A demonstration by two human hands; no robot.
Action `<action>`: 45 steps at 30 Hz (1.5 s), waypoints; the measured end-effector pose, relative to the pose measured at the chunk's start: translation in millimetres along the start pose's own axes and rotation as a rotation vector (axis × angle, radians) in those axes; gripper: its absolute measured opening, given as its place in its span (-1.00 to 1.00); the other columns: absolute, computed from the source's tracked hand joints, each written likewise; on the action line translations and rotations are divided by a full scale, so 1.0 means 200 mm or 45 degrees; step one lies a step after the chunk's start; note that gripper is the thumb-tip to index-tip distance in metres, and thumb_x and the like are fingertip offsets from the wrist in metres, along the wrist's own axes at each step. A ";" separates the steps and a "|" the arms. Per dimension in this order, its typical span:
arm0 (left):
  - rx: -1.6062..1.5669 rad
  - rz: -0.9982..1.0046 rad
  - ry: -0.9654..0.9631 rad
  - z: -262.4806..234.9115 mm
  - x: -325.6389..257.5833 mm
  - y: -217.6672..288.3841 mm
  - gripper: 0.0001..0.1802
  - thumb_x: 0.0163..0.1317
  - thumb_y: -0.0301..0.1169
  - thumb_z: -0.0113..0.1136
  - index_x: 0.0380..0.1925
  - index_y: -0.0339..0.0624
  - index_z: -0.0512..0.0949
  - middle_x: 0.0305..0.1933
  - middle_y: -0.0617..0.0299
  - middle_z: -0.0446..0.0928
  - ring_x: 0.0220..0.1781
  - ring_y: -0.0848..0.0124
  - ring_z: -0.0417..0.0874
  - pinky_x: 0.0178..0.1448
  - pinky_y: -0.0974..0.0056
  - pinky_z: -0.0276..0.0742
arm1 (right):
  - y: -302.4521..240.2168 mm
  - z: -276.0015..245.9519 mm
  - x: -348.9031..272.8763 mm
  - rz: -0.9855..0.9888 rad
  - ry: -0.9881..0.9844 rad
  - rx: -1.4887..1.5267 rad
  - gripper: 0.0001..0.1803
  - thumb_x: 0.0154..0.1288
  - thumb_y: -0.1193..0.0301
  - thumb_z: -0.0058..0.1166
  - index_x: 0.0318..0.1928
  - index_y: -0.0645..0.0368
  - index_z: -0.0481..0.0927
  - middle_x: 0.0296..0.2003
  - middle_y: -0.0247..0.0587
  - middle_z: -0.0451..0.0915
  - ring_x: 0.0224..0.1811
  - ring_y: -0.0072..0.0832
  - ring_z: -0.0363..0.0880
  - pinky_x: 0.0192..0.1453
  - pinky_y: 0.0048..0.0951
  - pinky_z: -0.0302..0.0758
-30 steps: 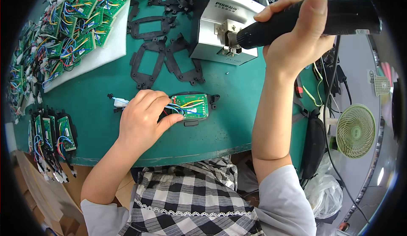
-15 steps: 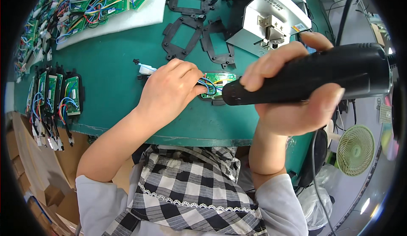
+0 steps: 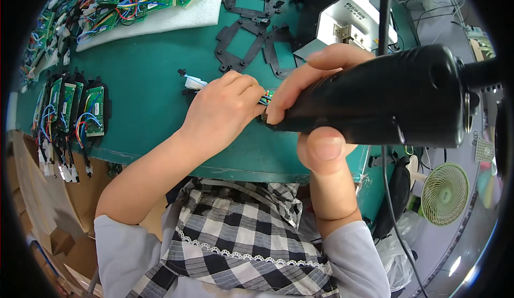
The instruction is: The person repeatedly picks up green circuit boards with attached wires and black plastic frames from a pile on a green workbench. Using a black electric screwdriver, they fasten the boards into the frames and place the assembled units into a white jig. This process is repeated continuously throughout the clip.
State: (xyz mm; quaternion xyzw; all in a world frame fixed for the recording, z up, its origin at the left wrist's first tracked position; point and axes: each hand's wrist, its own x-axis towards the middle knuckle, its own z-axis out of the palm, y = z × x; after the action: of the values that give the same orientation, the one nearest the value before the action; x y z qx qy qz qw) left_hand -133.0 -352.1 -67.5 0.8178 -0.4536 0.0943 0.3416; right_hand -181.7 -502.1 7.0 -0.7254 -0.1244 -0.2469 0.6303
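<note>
My right hand (image 3: pixel 308 78) is wrapped round a thick black corded electric screwdriver (image 3: pixel 375 102), held tilted with its narrow end down at the work. Under that end lies a green circuit board (image 3: pixel 271 93) with coloured wires, mostly hidden by the tool and my fingers. My left hand (image 3: pixel 222 105) is closed at the board's left end, fingertips pinching the wires and edge there; the exact grip is partly hidden. A white connector (image 3: pixel 196 83) on a light blue lead sticks out beyond my left knuckles.
Black plastic frames (image 3: pixel 240 45) lie beyond my hands. A white and black machine (image 3: pixel 342 22) stands at the far right. Wired boards are heaped on white foam (image 3: pixel 155 30) at the far left; several framed boards (image 3: pixel 95 111) stand at the left edge. A green fan (image 3: pixel 444 193) is at right.
The screwdriver and my right hand have moved left and nearer my left hand, now covering most of the board. My view has shifted slightly; my left hand keeps its pinch.
</note>
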 end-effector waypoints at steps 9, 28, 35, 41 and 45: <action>0.068 -0.016 0.008 0.01 0.01 0.01 -0.77 -0.04 -0.38 0.33 -0.35 -0.18 0.57 -0.29 0.23 0.52 -0.15 0.27 0.54 -0.09 0.24 0.51 | 0.02 0.00 0.02 -0.014 -0.006 -0.069 -0.20 0.33 -0.19 -0.21 0.21 0.30 0.18 -0.53 -0.05 0.48 -0.68 -0.32 0.42 -0.59 -0.35 0.42; 0.834 -0.971 0.489 -1.05 -0.35 -0.17 -0.52 0.02 -0.17 0.40 -0.06 -0.12 0.59 -0.14 0.10 0.59 -0.10 0.19 0.61 -0.06 0.17 0.51 | 0.00 -0.59 0.08 0.115 0.552 0.657 -0.39 0.33 -0.06 -0.10 0.04 0.27 0.43 -0.46 -0.17 0.38 -0.57 -0.46 0.28 -0.47 -0.44 0.22; 1.424 -0.985 0.133 -1.11 -0.53 -0.33 -0.52 0.12 -0.12 0.29 0.01 -0.10 0.54 0.01 0.14 0.56 0.08 0.16 0.53 0.14 0.13 0.40 | 0.07 -0.53 0.11 0.146 0.778 0.617 -0.44 0.32 -0.10 -0.09 -0.08 0.18 0.48 -0.52 -0.15 0.43 -0.60 -0.41 0.33 -0.49 -0.38 0.29; 0.658 -0.245 0.042 -0.63 0.07 -0.12 -0.75 0.11 -0.30 0.29 -0.23 -0.14 0.60 -0.18 0.19 0.60 -0.05 0.18 0.57 0.05 0.15 0.42 | 0.10 -0.44 0.11 0.192 0.826 0.689 -0.43 0.33 -0.12 -0.11 -0.04 0.16 0.45 -0.55 -0.19 0.44 -0.63 -0.39 0.36 -0.52 -0.35 0.33; 0.530 -0.065 0.009 -0.27 0.44 -0.33 -0.82 0.15 -0.28 0.23 -0.34 -0.13 0.60 -0.31 0.19 0.57 -0.13 0.15 0.57 -0.05 0.08 0.45 | 0.12 -0.44 0.06 0.217 0.784 0.742 -0.42 0.35 -0.13 -0.14 -0.02 0.15 0.44 -0.56 -0.19 0.42 -0.64 -0.41 0.36 -0.53 -0.33 0.34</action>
State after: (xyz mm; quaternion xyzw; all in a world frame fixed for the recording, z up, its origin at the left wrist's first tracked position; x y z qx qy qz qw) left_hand -21.2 -353.7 -17.5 0.8816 -0.4021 0.1802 0.1691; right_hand -177.3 -592.9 0.7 -0.4174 0.0654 -0.3533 0.8347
